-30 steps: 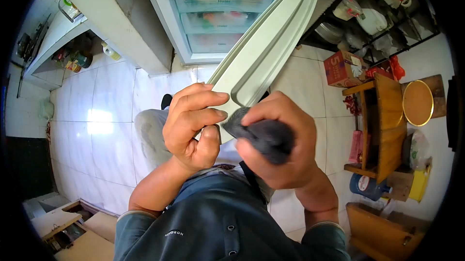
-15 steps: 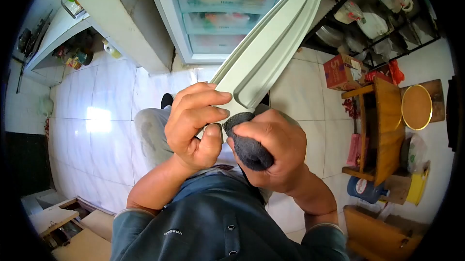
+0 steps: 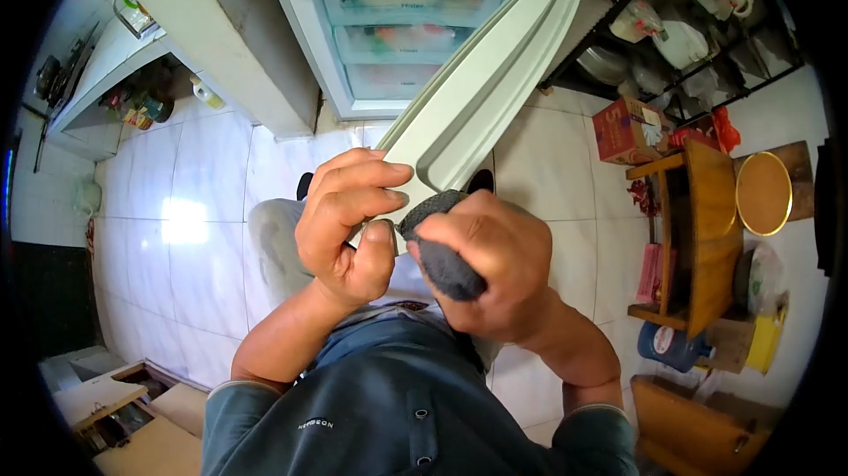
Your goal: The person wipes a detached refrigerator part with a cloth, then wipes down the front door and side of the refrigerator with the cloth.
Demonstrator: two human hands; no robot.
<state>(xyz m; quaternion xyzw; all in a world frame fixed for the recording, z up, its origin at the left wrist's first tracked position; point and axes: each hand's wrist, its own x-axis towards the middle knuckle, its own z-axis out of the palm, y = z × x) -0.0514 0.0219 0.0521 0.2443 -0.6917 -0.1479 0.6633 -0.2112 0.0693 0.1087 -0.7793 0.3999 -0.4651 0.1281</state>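
A white freezer door stands swung open, its near edge between my hands. My left hand grips that near edge, fingers over the inner face and thumb at the end. In my right hand a dark grey cloth is bunched up and pressed against the door's corner beside my left thumb. Behind the door, the freezer compartment shows several translucent drawers with packed food inside. Part of the door edge is hidden beneath my fingers and the cloth.
At right are a black rack with bags and pans, a red carton, a wooden cabinet and a blue water bottle. A wall pillar flanks the freezer on the left. White tile floor lies around me.
My right hand and the cloth have shifted slightly up and left along the door's corner. My left hand stays gripping the edge, and the door has hardly moved.
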